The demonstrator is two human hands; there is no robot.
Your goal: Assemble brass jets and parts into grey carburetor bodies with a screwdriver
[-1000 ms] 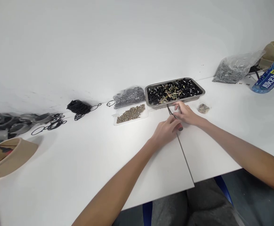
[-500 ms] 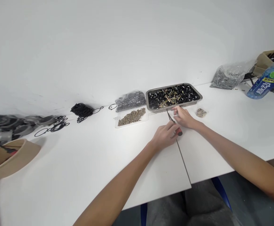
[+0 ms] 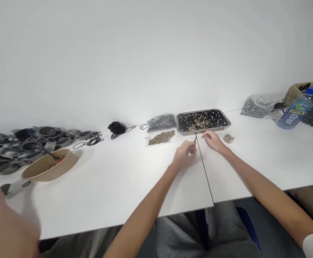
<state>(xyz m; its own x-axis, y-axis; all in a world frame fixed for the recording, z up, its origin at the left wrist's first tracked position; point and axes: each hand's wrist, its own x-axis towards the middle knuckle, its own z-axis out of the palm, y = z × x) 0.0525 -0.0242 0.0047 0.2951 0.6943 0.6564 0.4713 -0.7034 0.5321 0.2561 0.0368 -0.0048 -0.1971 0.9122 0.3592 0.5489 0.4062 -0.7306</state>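
My left hand (image 3: 184,154) is closed around a red-handled tool (image 3: 192,149) with a thin dark tip, held over the white table. The tip points away from me, toward the front rim of a metal tray (image 3: 182,132). My right hand (image 3: 212,140) rests just right of it, near the same rim, with its fingers drawn together; whatever lies between them is too small to make out. Black rings and brass-coloured pins (image 3: 201,122) fill the tray. Right of my right hand sits a small clear container (image 3: 228,138) with beige content.
Left of the tray are a shallow box of small brass-coloured parts (image 3: 162,137) and a bag of dark balls (image 3: 162,122). Black rings (image 3: 116,127), a tan bowl (image 3: 50,173) and grey housings (image 3: 24,147) lie farther left. A co-worker's blurred hand (image 3: 8,229) shows lower left. A bottle (image 3: 296,113) stands right.
The view has tilted up and swung left. My right hand has drawn slightly away from the tool and tray. The co-worker's hand has come into view at lower left.
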